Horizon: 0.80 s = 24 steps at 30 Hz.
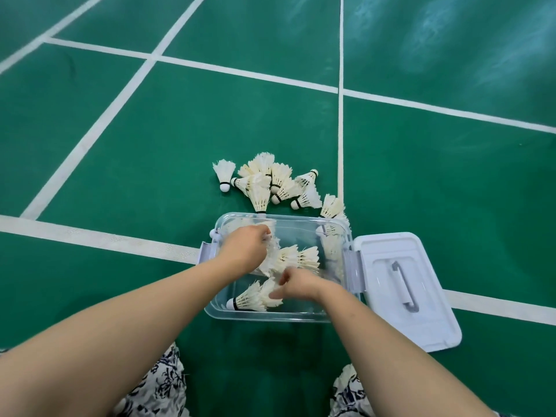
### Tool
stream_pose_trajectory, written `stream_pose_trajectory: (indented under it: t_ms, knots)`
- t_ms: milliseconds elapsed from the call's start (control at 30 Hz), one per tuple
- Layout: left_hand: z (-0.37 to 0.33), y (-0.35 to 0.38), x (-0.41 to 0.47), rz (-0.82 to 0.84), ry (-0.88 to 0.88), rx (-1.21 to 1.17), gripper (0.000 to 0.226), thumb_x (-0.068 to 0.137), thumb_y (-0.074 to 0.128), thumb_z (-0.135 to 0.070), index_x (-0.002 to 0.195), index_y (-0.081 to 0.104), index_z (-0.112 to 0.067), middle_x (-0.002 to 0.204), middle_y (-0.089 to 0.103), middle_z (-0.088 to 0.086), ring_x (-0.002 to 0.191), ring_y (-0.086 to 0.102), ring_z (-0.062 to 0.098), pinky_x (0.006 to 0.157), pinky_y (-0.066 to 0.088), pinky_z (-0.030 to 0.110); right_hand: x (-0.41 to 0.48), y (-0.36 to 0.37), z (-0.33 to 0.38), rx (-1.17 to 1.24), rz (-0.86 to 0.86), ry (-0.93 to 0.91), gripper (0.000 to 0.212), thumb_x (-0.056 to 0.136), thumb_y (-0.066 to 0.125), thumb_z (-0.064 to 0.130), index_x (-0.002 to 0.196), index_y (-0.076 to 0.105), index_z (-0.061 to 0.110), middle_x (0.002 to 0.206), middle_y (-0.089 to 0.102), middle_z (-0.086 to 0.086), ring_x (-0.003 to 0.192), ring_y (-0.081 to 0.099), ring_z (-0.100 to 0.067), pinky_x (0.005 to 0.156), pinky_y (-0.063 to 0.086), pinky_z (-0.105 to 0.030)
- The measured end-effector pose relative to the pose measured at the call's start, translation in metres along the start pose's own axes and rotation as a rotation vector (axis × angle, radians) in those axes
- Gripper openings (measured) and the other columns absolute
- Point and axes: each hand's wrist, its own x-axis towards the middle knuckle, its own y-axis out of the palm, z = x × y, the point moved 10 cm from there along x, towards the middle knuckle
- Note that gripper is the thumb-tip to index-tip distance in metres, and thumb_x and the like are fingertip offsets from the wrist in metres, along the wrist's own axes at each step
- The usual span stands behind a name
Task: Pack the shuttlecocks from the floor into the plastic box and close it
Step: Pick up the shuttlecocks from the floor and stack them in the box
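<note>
clear glossy plastic box (301,316), opaque white lid (427,320); feathered shuttlecocks (261,188)

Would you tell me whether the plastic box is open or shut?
Open: the lid lies on the floor right of the box.

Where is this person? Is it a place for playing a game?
Most likely an indoor badminton court. The green floor is marked with white court lines, and a heap of feather shuttlecocks lies on it beside a clear plastic box.
</note>
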Motion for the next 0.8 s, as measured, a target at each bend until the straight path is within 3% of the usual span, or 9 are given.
stream_pose_trajectory:
  t_ms: [100, 200, 300, 400, 500, 567, 633, 800]
  knots:
    - [-0.011, 0.003, 0.0, 0.019, 0.014, 0.021, 0.047, 0.083, 0.034, 0.001, 0.123, 0.053, -0.015, 0.125, 0.06, 0.012, 0.111, 0.055, 0.031, 0.085, 0.047, 0.037, -0.012, -0.036, 0.006, 0.178, -0.171, -0.056, 0.023, 0.082, 0.068, 0.032, 0.076, 0.049, 0.02, 0.079, 0.055, 0.003, 0.074, 0.049, -0.014, 0.064, 0.039, -0.027]
    - [-0.024, 0.005, 0.001, 0.034, 0.006, 0.013, 0.041, 0.086, 0.037, -0.002, 0.123, 0.052, -0.01, 0.125, 0.059, 0.015, 0.112, 0.054, 0.031, 0.084, 0.044, 0.034, -0.026, -0.062, 0.011, 0.386, -0.296, -0.137, 0.024, 0.08, 0.067, 0.022, 0.066, 0.048, 0.023, 0.067, 0.052, 0.007, 0.066, 0.048, -0.011, 0.07, 0.042, -0.027]
    - [-0.039, 0.008, -0.002, 0.066, -0.011, -0.047, 0.03, 0.089, 0.045, -0.011, 0.116, 0.057, -0.005, 0.118, 0.062, 0.017, 0.109, 0.055, 0.032, 0.081, 0.042, 0.032, -0.04, -0.063, 0.02, 0.378, -0.271, -0.207, 0.019, 0.08, 0.07, 0.022, 0.07, 0.054, 0.028, 0.066, 0.051, 0.011, 0.064, 0.048, -0.007, 0.065, 0.041, -0.022]
    - [-0.044, 0.015, -0.002, 0.095, -0.054, -0.161, 0.023, 0.086, 0.048, -0.006, 0.105, 0.062, -0.005, 0.109, 0.065, 0.019, 0.099, 0.059, 0.031, 0.071, 0.04, 0.027, -0.048, -0.055, 0.024, 0.098, -0.273, -0.241, 0.016, 0.078, 0.072, 0.035, 0.079, 0.058, 0.03, 0.075, 0.055, 0.01, 0.067, 0.05, -0.007, 0.056, 0.037, -0.02]
    - [-0.041, 0.024, -0.001, 0.111, -0.079, -0.231, 0.015, 0.09, 0.045, -0.008, 0.091, 0.06, -0.012, 0.095, 0.063, 0.018, 0.079, 0.054, 0.027, 0.053, 0.038, 0.025, -0.053, -0.056, 0.019, -0.003, -0.362, -0.258, 0.025, 0.081, 0.068, 0.036, 0.104, 0.067, 0.026, 0.102, 0.067, 0.001, 0.089, 0.06, -0.018, 0.074, 0.048, -0.027]
    - [-0.039, 0.03, -0.001, 0.12, -0.087, -0.276, 0.014, 0.093, 0.044, -0.014, 0.088, 0.057, -0.012, 0.088, 0.057, 0.015, 0.072, 0.052, 0.025, 0.049, 0.038, 0.023, -0.058, -0.064, 0.016, -0.064, -0.452, -0.256, 0.018, 0.087, 0.061, 0.031, 0.1, 0.069, 0.021, 0.105, 0.068, -0.003, 0.094, 0.061, -0.023, 0.076, 0.046, -0.03]
    - [-0.039, 0.034, -0.001, 0.123, -0.073, -0.294, 0.015, 0.094, 0.043, -0.02, 0.087, 0.053, -0.012, 0.085, 0.055, 0.012, 0.069, 0.05, 0.024, 0.058, 0.04, 0.025, -0.058, -0.068, 0.011, -0.115, -0.491, -0.222, 0.017, 0.089, 0.055, 0.028, 0.093, 0.067, 0.017, 0.101, 0.067, -0.007, 0.095, 0.061, -0.027, 0.073, 0.045, -0.031]
    - [-0.035, 0.028, 0.001, 0.091, -0.058, -0.454, 0.017, 0.094, 0.043, -0.027, 0.089, 0.054, -0.015, 0.083, 0.055, 0.006, 0.054, 0.044, 0.017, 0.054, 0.038, 0.026, -0.05, -0.064, -0.004, -0.241, -0.448, -0.111, 0.022, 0.086, 0.048, 0.015, 0.092, 0.069, 0.011, 0.098, 0.068, -0.011, 0.086, 0.059, -0.03, 0.065, 0.04, -0.028]
